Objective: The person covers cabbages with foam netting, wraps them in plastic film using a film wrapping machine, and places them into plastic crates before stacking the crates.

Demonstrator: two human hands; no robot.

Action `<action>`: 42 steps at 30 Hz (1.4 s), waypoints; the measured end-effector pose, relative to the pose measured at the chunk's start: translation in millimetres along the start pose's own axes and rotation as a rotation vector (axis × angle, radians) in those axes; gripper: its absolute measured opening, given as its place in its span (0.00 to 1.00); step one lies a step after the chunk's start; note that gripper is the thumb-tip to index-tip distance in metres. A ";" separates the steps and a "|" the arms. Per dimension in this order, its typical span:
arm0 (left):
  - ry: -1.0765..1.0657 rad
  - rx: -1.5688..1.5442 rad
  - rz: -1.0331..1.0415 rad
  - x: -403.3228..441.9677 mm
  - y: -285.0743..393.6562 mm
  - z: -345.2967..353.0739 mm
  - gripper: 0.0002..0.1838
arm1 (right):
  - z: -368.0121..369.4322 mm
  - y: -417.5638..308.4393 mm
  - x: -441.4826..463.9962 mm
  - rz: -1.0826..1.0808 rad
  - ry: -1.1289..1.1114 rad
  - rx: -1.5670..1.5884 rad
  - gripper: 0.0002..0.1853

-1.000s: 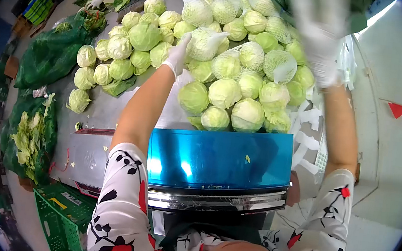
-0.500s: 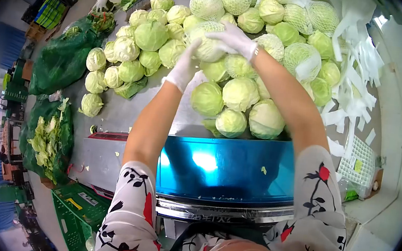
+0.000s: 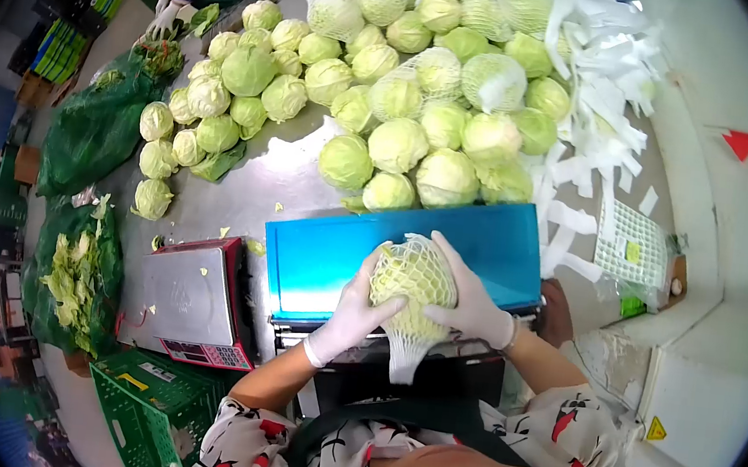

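Note:
A cabbage in a white foam net is held between my two gloved hands, close to my body. My left hand wraps its left side, with the thumb across the front. On the right side, my right hand grips it with fingers over the top and thumb in front. The loose end of the net hangs down toward me. Beneath and behind the cabbage is a shiny blue panel with a metal front edge. Past it, bare cabbages and netted cabbages are heaped on the metal table.
A red-edged weighing scale stands left of the blue panel. Green mesh sacks and a green crate are farther left. White foam nets pile up at right. A co-worker's gloved hands touch leaves at the far left.
Both hands have come back from the heap toward my body, bringing a netted cabbage over the blue panel's front. The view has shifted, and the scale now shows fully.

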State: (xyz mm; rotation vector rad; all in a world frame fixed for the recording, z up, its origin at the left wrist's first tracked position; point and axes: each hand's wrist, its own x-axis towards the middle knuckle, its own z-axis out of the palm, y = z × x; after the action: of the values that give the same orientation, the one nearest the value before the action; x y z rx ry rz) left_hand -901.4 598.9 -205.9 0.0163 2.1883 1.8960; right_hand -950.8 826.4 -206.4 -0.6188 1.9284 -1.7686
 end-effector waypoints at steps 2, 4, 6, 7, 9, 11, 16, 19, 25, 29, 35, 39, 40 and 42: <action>0.013 0.421 0.123 -12.0 -7.4 3.0 0.48 | 6.8 17.1 -20.4 -0.037 0.047 -0.138 0.54; 0.069 0.386 0.187 -9.9 -33.0 3.4 0.47 | 6.4 17.3 -25.0 -0.060 0.095 -0.272 0.52; 0.111 0.234 0.179 -12.3 -41.5 -0.6 0.44 | 11.4 11.9 -28.7 -0.031 0.135 -0.156 0.48; 0.160 0.154 0.148 -28.0 -15.8 -4.7 0.44 | 12.7 7.3 -32.2 -0.048 0.166 -0.206 0.46; 0.358 0.277 0.201 -61.3 -0.8 -20.2 0.41 | 11.2 4.5 -48.5 -0.137 0.280 -0.341 0.44; 0.562 0.859 0.201 -105.0 -6.1 -36.9 0.36 | 17.3 -11.6 -75.7 -0.094 0.544 -0.473 0.40; 0.553 1.291 -0.032 -172.8 -61.0 -25.6 0.45 | 33.2 33.2 -152.4 0.212 0.813 -1.329 0.33; 0.618 0.937 0.033 -158.9 -92.4 -9.4 0.44 | 53.6 43.0 -149.3 0.226 0.714 -1.369 0.27; 0.152 0.272 0.074 -165.7 -44.0 -22.3 0.12 | 17.9 -2.6 -168.0 0.290 0.551 0.028 0.11; -0.368 -0.154 -0.081 -201.2 49.0 -65.5 0.14 | -11.6 -104.5 -209.9 0.074 0.131 0.066 0.05; 0.067 0.419 0.360 -66.9 49.3 -37.4 0.73 | -51.6 -101.8 -104.8 -0.149 0.173 -0.584 0.44; -0.172 0.530 0.315 15.0 -5.8 3.4 0.77 | -38.3 9.4 -24.3 -0.163 -0.036 -0.821 0.75; -0.158 0.407 0.247 17.8 -3.2 5.7 0.73 | -35.4 6.6 -18.4 -0.097 -0.045 -0.690 0.75; -0.130 0.214 0.171 17.4 -3.8 5.6 0.67 | -31.0 14.0 -19.0 -0.071 -0.002 -0.487 0.68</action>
State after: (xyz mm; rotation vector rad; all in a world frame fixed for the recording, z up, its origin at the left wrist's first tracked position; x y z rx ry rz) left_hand -916.6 606.7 -213.3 0.3652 2.3520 1.6792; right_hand -954.7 863.5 -217.5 -0.8565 2.3787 -1.3303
